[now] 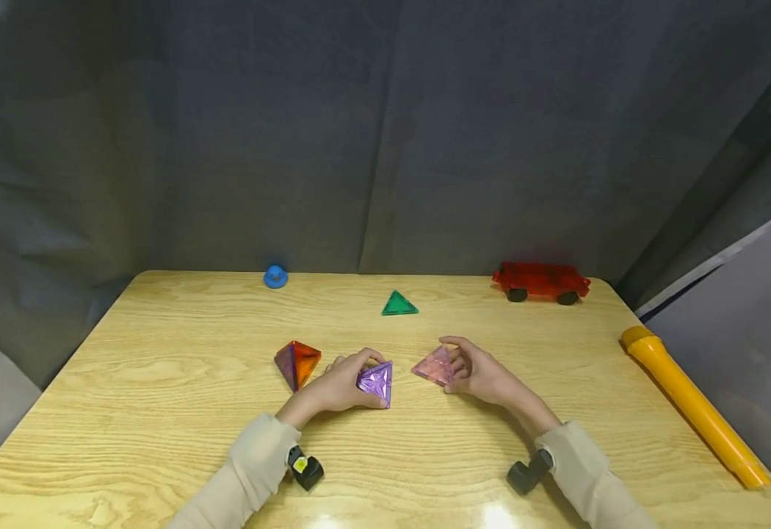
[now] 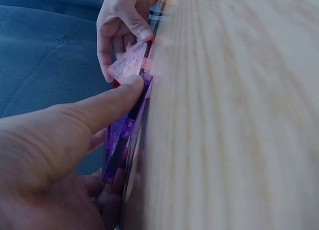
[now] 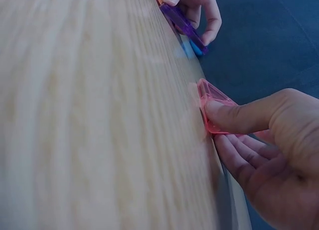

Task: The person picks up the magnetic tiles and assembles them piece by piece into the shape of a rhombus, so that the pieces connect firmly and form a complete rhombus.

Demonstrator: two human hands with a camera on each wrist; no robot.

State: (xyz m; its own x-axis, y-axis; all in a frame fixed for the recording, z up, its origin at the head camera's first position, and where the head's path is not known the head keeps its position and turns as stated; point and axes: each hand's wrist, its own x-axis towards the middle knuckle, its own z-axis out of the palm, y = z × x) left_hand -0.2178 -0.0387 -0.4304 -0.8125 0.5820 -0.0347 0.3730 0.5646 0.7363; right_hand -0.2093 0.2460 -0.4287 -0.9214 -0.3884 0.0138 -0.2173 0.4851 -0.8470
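Note:
In the head view my left hand (image 1: 342,386) pinches a translucent purple triangular magnetic tile (image 1: 377,381) between thumb and fingers, just above the table. To its right, my right hand (image 1: 484,375) grips a translucent pink triangular magnetic tile (image 1: 433,366) by its right side. A short gap separates the two tiles, and their points and edges face each other. The left wrist view shows the thumb pressing on the purple tile (image 2: 118,140). From the right wrist, the thumb lies over the pink tile (image 3: 212,96). An orange and purple tile pyramid (image 1: 298,364) lies beside the left hand.
A green triangular tile (image 1: 399,304) lies flat behind the hands. Along the back edge are a small blue duck (image 1: 275,277) and a red toy car (image 1: 540,281). A long orange-yellow tube (image 1: 692,404) lies along the right edge of the wooden table (image 1: 161,426).

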